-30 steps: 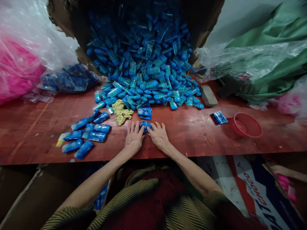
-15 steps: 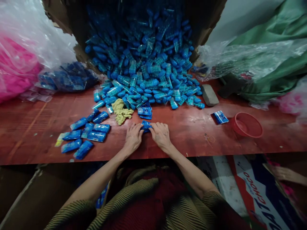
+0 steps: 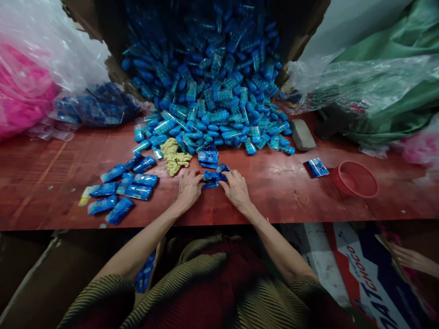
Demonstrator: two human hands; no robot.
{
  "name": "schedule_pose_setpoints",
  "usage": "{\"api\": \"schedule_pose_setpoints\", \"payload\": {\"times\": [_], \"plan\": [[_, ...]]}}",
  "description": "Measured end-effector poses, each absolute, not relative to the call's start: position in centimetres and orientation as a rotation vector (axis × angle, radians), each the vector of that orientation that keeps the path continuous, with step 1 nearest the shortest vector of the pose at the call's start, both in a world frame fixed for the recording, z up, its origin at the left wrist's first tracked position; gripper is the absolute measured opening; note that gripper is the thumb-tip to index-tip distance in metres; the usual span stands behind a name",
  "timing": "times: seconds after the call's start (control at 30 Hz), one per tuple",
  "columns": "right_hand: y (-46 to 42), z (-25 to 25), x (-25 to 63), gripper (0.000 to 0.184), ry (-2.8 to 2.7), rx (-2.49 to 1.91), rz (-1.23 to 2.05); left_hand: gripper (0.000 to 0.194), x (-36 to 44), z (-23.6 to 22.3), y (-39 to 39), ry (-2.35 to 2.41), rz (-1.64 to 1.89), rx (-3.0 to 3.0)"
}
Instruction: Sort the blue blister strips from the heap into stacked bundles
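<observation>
Between my hands, low over the red table, is a blue printed wrapper. The fingers of my left hand pinch its left side. My right hand is closed on its right side, where a blue flap sticks up above the fingertips. Whether a container sits inside the wrapper I cannot make out. Just beyond lies a small stack of flat blue wrappers. Behind it spreads a large heap of clear containers with blue caps and blue beads, spilling from a cardboard box.
Several wrapped blue packs lie at left, near a crumpled yellow cloth. To the right are a grey block, a flat blue packet and a red basket. Another person's hand shows at far right.
My right hand has shifted slightly right, away from my left. More of the blue wrapper now shows between them, with a flap raised at its right end.
</observation>
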State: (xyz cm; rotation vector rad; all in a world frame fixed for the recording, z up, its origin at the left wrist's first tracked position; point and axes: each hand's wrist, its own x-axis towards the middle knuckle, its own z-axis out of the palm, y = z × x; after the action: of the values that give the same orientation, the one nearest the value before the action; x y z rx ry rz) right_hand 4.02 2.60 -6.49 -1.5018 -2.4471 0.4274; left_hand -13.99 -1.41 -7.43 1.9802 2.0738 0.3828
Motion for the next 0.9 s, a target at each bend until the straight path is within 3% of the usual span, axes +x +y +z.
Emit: {"api": "schedule_pose_setpoints", "payload": {"times": [0.1, 0.27, 0.47, 0.67, 0.77, 0.9], "plan": [[3.6, -6.7, 3.9, 0.036, -2.479, -1.586, 0.378, 0.022, -14.0, -7.6, -1.4, 1.937, 0.365, 1.994], [5.4, -6.9, 4.3, 0.028, -2.637, -1.566, 0.393, 0.018, -13.6, -7.1, -0.8, 1.723, 0.183, 2.026], [6.2, -6.6, 4.7, 0.028, -2.599, -1.418, 0.484, 0.046, -12.8, -6.0, -2.0, 2.016, 0.129, 2.113], [5.6, -8.6, 3.3, 0.03, -2.664, -1.059, 0.706, 0.048, -11.7, -9.4, -4.9, 1.825, 0.196, 2.351], [5.8, -8.5, 3.0, 0.026, -2.662, -0.997, 0.741, 0.038, -12.5, -10.5, -5.0, 1.781, 0.433, 2.298], [6.4, -6.4, 0.0, 0.031, -2.547, -0.901, 0.683, 0.037, -16.4, -9.0, -2.5, 2.029, 1.035, 2.018]]}}
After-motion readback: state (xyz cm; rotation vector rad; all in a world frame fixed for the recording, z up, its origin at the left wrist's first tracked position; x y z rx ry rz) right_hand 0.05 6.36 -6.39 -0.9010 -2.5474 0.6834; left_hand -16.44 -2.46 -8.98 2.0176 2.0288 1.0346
